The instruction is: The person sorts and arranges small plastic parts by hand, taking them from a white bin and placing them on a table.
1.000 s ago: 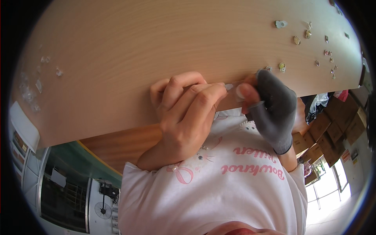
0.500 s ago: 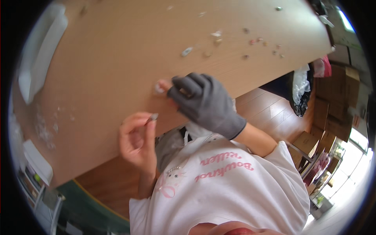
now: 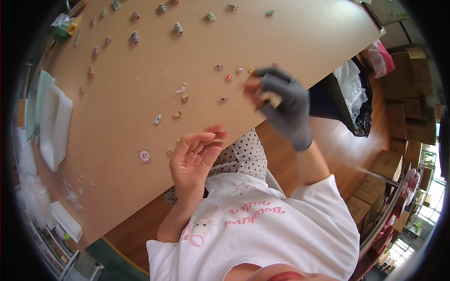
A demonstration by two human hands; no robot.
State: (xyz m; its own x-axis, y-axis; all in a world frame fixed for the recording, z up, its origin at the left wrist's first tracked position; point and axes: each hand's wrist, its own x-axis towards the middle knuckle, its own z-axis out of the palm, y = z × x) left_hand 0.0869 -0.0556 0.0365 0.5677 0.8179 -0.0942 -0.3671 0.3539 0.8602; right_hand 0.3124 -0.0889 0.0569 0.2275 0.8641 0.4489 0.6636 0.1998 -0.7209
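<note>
My left hand [image 3: 193, 157] is bare and raised over the table's near edge, palm turned up. Its fingers are loosely bent and apart, and I make out nothing held in them. My right hand [image 3: 283, 103], in a grey glove with bare fingertips, is lifted to the right, over the table edge. Motion smears its curled fingers, hiding whether they hold anything. Beside my left hand lie a small pale oval piece [image 3: 169, 151] and a tiny yellow piece [image 3: 178, 139]. A small whitish oval piece [image 3: 158, 119] and a yellowish piece [image 3: 176, 114] lie farther off.
A square card with a red print [image 3: 145, 156] lies left of my hands. Small coloured pieces, among them a red one [image 3: 228, 77], and coiled stacks [image 3: 178, 28] dot the table. White tray [image 3: 55, 131] and clear scraps [image 3: 71, 194] are left; a black-lined bin [image 3: 363, 103] stands right.
My left hand has moved right and its pinch on a small greyish piece has opened. My right hand has swung right and up, away from the table's middle. The view has shifted, showing more of the far table.
</note>
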